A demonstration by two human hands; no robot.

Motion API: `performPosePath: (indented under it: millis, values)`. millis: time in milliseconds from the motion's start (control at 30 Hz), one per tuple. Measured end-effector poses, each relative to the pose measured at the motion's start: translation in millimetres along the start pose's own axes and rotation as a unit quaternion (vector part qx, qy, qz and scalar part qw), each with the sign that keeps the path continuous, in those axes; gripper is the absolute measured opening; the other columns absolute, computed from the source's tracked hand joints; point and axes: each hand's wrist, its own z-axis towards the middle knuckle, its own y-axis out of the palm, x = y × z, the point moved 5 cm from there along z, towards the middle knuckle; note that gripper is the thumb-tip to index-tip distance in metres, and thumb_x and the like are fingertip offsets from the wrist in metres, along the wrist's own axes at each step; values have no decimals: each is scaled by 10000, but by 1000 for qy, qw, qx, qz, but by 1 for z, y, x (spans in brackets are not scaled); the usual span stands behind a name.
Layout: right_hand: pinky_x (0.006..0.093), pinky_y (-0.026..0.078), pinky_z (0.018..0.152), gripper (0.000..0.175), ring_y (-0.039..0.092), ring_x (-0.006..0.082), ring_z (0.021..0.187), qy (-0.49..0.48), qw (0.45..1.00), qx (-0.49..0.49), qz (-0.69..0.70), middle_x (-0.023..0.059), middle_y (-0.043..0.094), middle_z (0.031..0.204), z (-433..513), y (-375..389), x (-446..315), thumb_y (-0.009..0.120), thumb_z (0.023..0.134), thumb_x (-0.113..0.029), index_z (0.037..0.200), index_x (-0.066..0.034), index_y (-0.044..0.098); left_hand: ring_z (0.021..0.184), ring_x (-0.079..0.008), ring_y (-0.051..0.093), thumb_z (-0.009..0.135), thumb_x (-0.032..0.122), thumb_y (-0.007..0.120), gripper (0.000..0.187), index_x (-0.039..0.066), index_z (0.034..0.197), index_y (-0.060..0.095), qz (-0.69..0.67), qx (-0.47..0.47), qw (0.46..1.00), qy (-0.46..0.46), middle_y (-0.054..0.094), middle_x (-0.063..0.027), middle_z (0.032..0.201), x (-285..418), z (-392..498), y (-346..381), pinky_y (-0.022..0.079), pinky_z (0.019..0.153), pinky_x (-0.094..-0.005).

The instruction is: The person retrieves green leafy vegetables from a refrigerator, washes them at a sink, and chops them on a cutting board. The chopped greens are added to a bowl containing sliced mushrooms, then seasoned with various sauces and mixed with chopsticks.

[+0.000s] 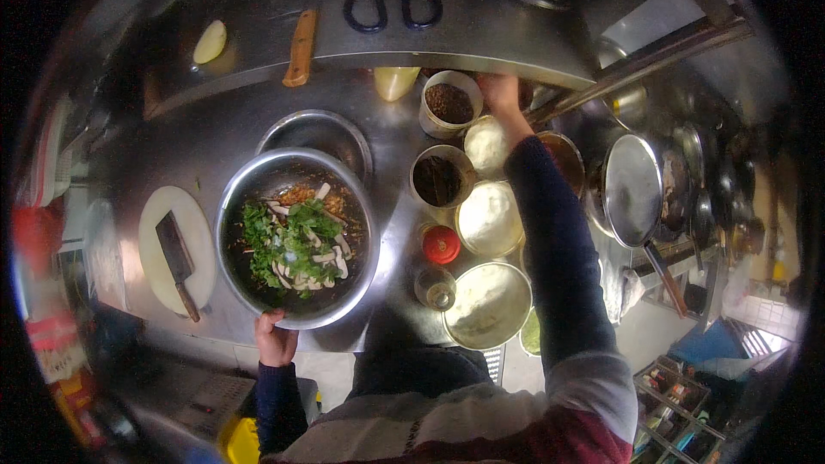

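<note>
My left hand (277, 337) grips the near rim of a large steel mixing bowl (369, 251). Inside it lie chopped green herbs (293, 238), pale sliced strips and reddish-brown bits. My right hand (501, 91) reaches far forward to the right, past the tubs, just under the shelf edge; its fingers are blurred and partly hidden, so what they touch cannot be told. Close by stand a white tub of brown granules (449, 103) and a tub of white powder (486, 147). Behind the mixing bowl, a second steel bowl (316, 122) is partly covered by it.
On the left, a cleaver (174, 245) lies on a round white cutting board (149, 258). A red-lidded jar (441, 243), a glass bottle (435, 288) and more tubs stand right of the bowl. The raised steel shelf (451, 62) holds a wooden-handled knife (300, 51) and scissors (392, 9). Pans stand right.
</note>
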Motion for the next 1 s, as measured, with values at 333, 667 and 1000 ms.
performPosePath:
  millis: [333, 667, 1000]
  values:
    - [321, 450, 797, 262, 480, 201, 1035, 130, 894, 7, 429, 67, 508, 1142, -19, 41, -20, 407, 960, -241, 1169, -102, 481, 889, -219, 583, 772, 138, 556, 163, 80, 924, 557, 69, -83, 994, 20, 593, -31, 897, 25, -4, 27, 491, 808, -388]
    - [324, 447, 640, 288, 541, 149, 779, 139, 978, 40, 152, 64, 578, 972, -79, 8, -84, 457, 896, -53, 1182, -56, 490, 1004, -228, 557, 760, 80, 526, 387, 22, 1143, 523, 83, -51, 995, 0, 579, -69, 1092, 24, -3, 27, 458, 886, -398]
    - [307, 471, 850, 255, 623, 223, 924, 124, 982, -6, 142, 137, 630, 1027, -178, -21, -169, 494, 924, -138, 1106, 31, 555, 873, -207, 606, 774, 143, 572, 301, 58, 1063, 567, 65, -129, 989, 14, 623, -43, 1000, 18, -13, 41, 510, 737, -326]
